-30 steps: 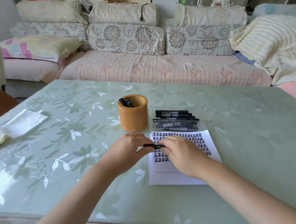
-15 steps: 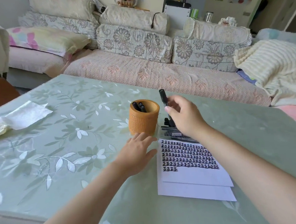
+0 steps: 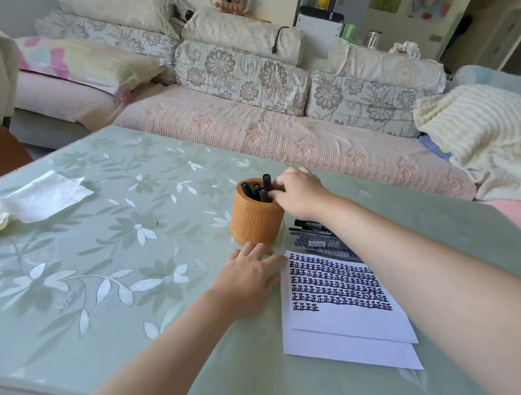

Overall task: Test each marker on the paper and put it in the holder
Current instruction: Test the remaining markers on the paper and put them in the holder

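Step in hand: You are placing a tested marker (image 3: 266, 181) into the holder (image 3: 254, 219). By my judgement this is the put-away half of one cycle, not the testing half.

Right hand: Your right hand (image 3: 299, 191) sits at the holder's far right rim. Its fingers are curled in against the marker's upper part and appear to pinch it.

Marker: It stands nearly upright inside the holder, its top above the rim and higher than the seated markers (image 3: 254, 190) beside it. It looks not fully dropped.

Left hand: Your left hand (image 3: 249, 275) lies flat on the tabletop (image 3: 104, 270) just in front of the holder. Its fingers are straight and hold nothing. The fingertips nearly reach the holder's base; whether they touch it cannot be told.

Paper: The paper (image 3: 348, 323) lies in front and to the right of the holder, close by, with rows of test marks on its top sheet. The last row is short.

Remaining stock: A stack of black markers (image 3: 312, 230) lies just right of the holder, partly hidden under your right forearm. Their count cannot be read.

Next move, as judged: Release the marker so it drops among the others. Then withdraw the hand sideways to the stack and take one marker for testing.

Risk noted: The holder is light-looking, so a snagged finger at the rim could tip it.
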Action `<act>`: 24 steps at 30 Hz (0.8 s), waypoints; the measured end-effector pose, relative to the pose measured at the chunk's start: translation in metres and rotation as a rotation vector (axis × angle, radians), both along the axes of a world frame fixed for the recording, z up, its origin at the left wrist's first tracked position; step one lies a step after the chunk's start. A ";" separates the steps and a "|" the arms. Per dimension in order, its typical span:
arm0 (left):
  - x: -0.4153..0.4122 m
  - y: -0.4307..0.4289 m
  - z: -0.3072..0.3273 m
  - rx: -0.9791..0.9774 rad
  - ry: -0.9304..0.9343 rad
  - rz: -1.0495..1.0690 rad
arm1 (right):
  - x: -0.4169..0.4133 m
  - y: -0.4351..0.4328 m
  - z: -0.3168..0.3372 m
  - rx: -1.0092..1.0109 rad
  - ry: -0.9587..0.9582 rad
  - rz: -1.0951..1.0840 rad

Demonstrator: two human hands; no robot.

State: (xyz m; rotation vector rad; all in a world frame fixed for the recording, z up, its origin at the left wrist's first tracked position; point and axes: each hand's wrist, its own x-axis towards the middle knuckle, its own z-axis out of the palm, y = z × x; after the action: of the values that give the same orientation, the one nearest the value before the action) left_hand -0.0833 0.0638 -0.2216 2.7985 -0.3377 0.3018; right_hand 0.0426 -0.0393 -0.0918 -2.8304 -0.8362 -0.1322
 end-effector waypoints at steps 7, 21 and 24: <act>0.001 -0.004 0.001 -0.006 -0.003 0.011 | 0.008 -0.060 -0.007 0.110 0.026 -0.074; 0.000 -0.005 -0.002 -0.012 -0.031 0.022 | 0.019 -0.115 -0.045 -0.164 -0.070 -0.094; 0.000 -0.005 -0.001 -0.018 -0.037 0.012 | 0.018 -0.116 -0.042 -0.149 -0.084 -0.078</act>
State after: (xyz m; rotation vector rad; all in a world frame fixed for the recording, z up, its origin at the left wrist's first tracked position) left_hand -0.0829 0.0588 -0.2230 2.7814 -0.3259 0.3585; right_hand 0.0609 -0.1548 -0.1335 -3.0175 -0.7827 -0.2089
